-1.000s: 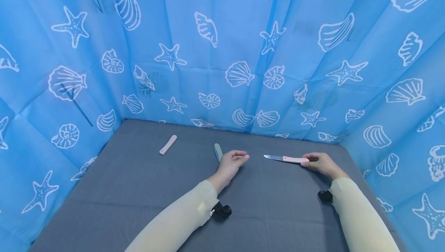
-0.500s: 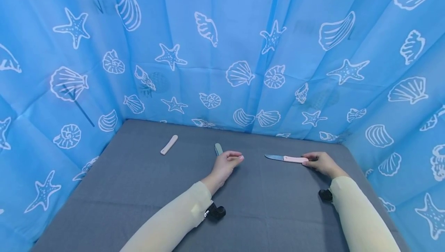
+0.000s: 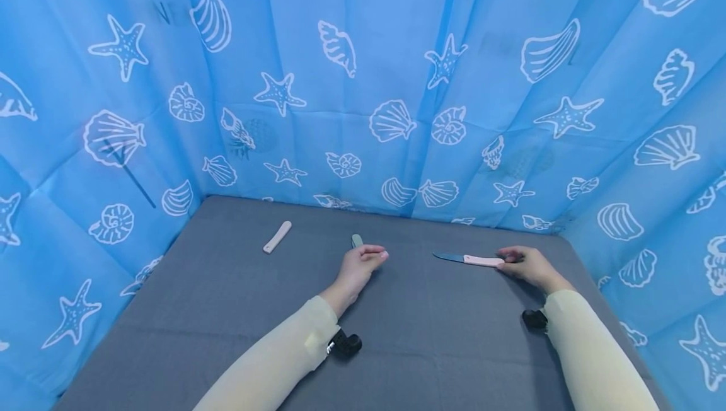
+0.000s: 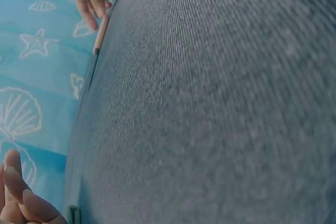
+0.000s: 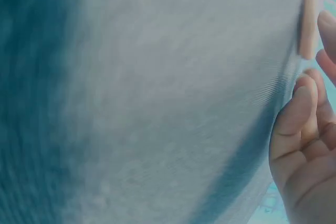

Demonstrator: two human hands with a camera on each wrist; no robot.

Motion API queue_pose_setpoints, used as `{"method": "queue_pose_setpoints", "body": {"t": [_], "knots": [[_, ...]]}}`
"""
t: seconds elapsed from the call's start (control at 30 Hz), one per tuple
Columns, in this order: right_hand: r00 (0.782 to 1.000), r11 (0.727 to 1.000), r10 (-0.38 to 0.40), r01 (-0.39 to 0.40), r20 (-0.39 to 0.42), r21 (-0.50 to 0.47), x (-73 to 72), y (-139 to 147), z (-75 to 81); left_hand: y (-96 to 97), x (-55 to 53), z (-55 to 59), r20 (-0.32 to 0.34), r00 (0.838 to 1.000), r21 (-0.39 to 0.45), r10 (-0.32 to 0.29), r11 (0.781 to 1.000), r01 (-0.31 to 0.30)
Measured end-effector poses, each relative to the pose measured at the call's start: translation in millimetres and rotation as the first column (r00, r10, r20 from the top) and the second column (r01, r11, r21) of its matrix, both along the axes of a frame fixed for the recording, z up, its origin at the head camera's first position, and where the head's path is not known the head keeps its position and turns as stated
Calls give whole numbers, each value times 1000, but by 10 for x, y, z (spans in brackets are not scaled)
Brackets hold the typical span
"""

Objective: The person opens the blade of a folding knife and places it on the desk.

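Observation:
A pink-handled folding knife (image 3: 482,261) lies with its blade out on the right part of the table, blade pointing left. My right hand (image 3: 527,268) is at the butt of its handle, fingers loosely bent. In the right wrist view the fingertips (image 5: 303,100) stand just off the handle end (image 5: 307,43), not wrapped round it. My left hand (image 3: 356,269) hovers mid-table with loosely curled fingers and nothing in them. Behind it a green folded knife (image 3: 357,240) shows only its far end; the hand hides the rest.
A pale pink folded knife (image 3: 277,237) lies further left on the grey cloth-covered table (image 3: 420,335). Blue curtains (image 3: 363,96) with white shell prints stand along the table's back and sides.
My left hand has drawn left and slightly toward me, covering more of the green knife. My right hand has eased slightly right, its fingers coming off the pink handle; that knife barely moved.

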State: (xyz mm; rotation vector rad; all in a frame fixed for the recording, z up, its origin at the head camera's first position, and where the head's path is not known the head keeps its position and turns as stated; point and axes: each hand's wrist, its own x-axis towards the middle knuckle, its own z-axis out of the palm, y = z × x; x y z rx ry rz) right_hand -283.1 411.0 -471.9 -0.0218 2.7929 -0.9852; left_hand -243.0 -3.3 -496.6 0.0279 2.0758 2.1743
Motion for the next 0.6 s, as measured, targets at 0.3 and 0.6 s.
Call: {"method": "queue_pose_setpoints", "body": {"t": [0.3, 0.6], "knots": [[995, 999, 3, -8, -99, -52, 151, -136, 179, -107, -33, 3, -29, 1000, -1, -1, 1000, 1], [978, 984, -78, 44, -194, -174, 245, -480, 341, -258, -80, 22, -50, 998, -59, 26, 998, -29]]}}
